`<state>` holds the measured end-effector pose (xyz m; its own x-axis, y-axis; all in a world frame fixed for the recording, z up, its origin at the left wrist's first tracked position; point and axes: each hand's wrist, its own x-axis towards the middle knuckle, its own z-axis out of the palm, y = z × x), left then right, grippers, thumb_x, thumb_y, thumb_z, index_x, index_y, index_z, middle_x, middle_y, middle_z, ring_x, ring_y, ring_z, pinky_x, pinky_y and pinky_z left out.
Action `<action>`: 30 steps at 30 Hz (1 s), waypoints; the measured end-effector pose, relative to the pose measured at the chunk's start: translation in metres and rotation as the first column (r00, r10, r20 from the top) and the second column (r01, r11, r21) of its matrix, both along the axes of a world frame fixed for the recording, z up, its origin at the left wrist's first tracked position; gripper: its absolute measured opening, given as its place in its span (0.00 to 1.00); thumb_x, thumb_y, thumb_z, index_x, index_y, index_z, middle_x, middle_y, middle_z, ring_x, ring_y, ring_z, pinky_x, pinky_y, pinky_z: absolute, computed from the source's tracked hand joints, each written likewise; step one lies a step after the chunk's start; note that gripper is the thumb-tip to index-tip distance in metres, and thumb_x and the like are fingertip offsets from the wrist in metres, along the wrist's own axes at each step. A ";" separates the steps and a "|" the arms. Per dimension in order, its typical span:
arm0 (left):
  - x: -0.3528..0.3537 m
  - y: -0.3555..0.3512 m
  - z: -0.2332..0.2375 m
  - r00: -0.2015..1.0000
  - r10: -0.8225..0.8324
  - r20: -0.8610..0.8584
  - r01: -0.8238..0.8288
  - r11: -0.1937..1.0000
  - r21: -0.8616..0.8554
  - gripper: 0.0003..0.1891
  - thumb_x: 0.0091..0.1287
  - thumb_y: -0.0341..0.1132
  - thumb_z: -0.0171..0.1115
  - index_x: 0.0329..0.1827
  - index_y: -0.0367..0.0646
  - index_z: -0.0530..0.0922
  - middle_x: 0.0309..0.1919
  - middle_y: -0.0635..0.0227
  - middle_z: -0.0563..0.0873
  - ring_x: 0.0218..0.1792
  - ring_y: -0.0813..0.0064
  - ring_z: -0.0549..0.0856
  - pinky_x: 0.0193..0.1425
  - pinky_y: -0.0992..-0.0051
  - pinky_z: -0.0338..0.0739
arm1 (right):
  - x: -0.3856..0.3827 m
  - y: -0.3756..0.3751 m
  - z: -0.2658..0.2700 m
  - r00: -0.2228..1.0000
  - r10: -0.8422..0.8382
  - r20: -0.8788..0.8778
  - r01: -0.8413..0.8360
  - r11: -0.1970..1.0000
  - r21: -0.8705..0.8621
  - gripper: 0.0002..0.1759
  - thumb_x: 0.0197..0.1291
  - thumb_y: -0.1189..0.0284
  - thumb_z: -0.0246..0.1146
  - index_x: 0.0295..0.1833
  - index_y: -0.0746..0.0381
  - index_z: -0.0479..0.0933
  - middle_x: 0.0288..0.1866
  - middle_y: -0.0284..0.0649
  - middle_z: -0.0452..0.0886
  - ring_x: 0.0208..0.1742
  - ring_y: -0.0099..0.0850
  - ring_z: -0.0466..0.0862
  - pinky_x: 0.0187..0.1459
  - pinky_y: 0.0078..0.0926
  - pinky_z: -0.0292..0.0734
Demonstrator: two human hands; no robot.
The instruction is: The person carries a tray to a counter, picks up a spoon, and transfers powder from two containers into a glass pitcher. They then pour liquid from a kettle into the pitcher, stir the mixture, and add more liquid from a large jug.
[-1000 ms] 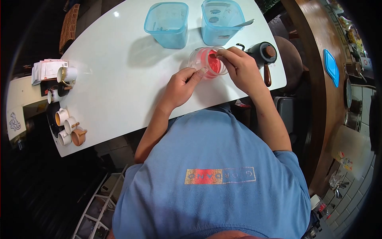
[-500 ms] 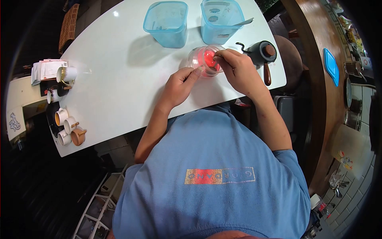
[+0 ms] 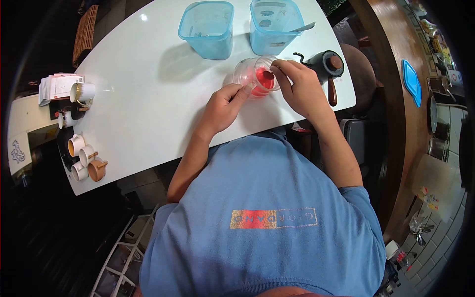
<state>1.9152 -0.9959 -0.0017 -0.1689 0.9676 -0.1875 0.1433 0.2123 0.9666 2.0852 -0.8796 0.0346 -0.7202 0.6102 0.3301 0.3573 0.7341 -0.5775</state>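
Not much has shifted since a second ago. The clear glass cup [image 3: 249, 74] with red liquid in it sits at almost the same spot on the white surface [image 3: 148, 94], just in front of the two blue tubs. Back then it was tipped so the red spread wide across its mouth. Half a second ago the red had shrunk to a small patch, and now it pools on the side nearest the right hand [image 3: 299, 89].

The left hand [image 3: 222, 106] has hardly moved. Its grip is closed on the cup, thumb and forefinger pinching the near wall. The right hand has slid slightly further over the mouth, and its grip is closed too, fingertips bunched on a small dark piece [image 3: 267, 75] inside the rim. What that piece is I cannot tell.

Counting what is about:
- Two blue plastic containers – the left container [image 3: 208, 29] and the right container [image 3: 274, 24] – both open. A spoon handle [image 3: 304, 28] pokes out of the right one.
- One black kettle [image 3: 326, 65] with a wooden knob, just beside the right hand.
- Four small cups [image 3: 85, 159] huddled at the left edge – three white, one brown.
- Two more mugs [image 3: 83, 91] further up that edge, next to some papers [image 3: 59, 85].
- One blue lid [image 3: 411, 83], lying well apart on the wooden counter [image 3: 391, 123].
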 end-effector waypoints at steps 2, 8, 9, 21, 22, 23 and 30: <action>0.000 0.000 -0.001 1.000 -0.012 -0.019 0.012 1.000 0.017 0.18 0.71 0.44 0.54 0.34 0.34 0.78 0.22 0.70 0.73 0.28 0.82 0.69 0.35 0.78 0.67 | -0.002 -0.006 0.003 0.977 -0.212 -0.017 0.201 0.948 -0.248 0.09 0.62 0.73 0.56 0.42 0.66 0.78 0.27 0.46 0.81 0.29 0.42 0.81 0.35 0.31 0.75; 0.001 0.000 -0.006 1.000 -0.004 -0.008 0.004 1.000 0.020 0.20 0.72 0.44 0.54 0.29 0.34 0.74 0.20 0.71 0.70 0.25 0.82 0.66 0.31 0.77 0.65 | -0.006 -0.010 -0.005 0.885 -0.424 -0.191 0.256 0.787 -0.561 0.11 0.65 0.71 0.55 0.41 0.68 0.78 0.23 0.45 0.80 0.25 0.31 0.81 0.32 0.26 0.74; 0.001 0.000 -0.006 1.000 0.002 -0.006 -0.002 0.999 0.045 0.20 0.72 0.44 0.54 0.28 0.34 0.74 0.19 0.72 0.69 0.25 0.82 0.66 0.31 0.77 0.64 | -0.006 -0.011 -0.002 0.886 -0.423 -0.191 0.256 0.788 -0.561 0.11 0.65 0.71 0.55 0.41 0.68 0.78 0.23 0.45 0.80 0.25 0.31 0.81 0.32 0.26 0.74; 0.002 -0.001 -0.007 1.000 0.003 -0.003 -0.003 0.997 0.071 0.20 0.72 0.45 0.53 0.30 0.34 0.75 0.19 0.71 0.71 0.25 0.82 0.67 0.32 0.78 0.66 | -0.003 -0.010 -0.005 0.989 -0.092 -0.119 0.093 0.996 0.010 0.08 0.63 0.72 0.57 0.42 0.67 0.77 0.30 0.47 0.81 0.30 0.43 0.81 0.33 0.34 0.75; 0.003 -0.001 -0.006 1.000 0.003 0.004 -0.004 0.998 0.067 0.20 0.72 0.45 0.53 0.30 0.34 0.75 0.20 0.71 0.71 0.25 0.82 0.67 0.32 0.78 0.66 | -0.003 -0.010 -0.005 0.989 -0.091 -0.118 0.092 0.996 0.011 0.08 0.63 0.72 0.57 0.42 0.67 0.77 0.30 0.47 0.81 0.30 0.43 0.81 0.33 0.34 0.75; 0.002 -0.001 -0.006 1.000 0.004 0.005 -0.004 0.998 0.067 0.20 0.72 0.45 0.53 0.30 0.34 0.75 0.20 0.71 0.71 0.25 0.82 0.67 0.32 0.78 0.66 | -0.002 -0.012 -0.006 0.974 -0.208 -0.092 0.183 0.957 -0.223 0.08 0.63 0.73 0.57 0.42 0.67 0.76 0.30 0.48 0.81 0.29 0.41 0.82 0.33 0.32 0.75; 0.000 -0.001 -0.009 1.000 -0.002 -0.001 0.002 0.999 0.035 0.21 0.71 0.47 0.54 0.29 0.35 0.75 0.19 0.72 0.69 0.25 0.82 0.66 0.31 0.78 0.65 | -0.001 -0.006 0.000 0.943 -0.236 -0.234 0.192 0.962 -0.195 0.07 0.64 0.75 0.56 0.42 0.68 0.76 0.32 0.49 0.82 0.31 0.37 0.83 0.33 0.27 0.76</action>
<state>1.9156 -0.9974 -0.0105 -0.1675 0.9739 -0.1531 0.1445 0.1779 0.9734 2.0842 -0.8855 0.0341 -0.4723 0.8026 0.3643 0.3214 0.5417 -0.7767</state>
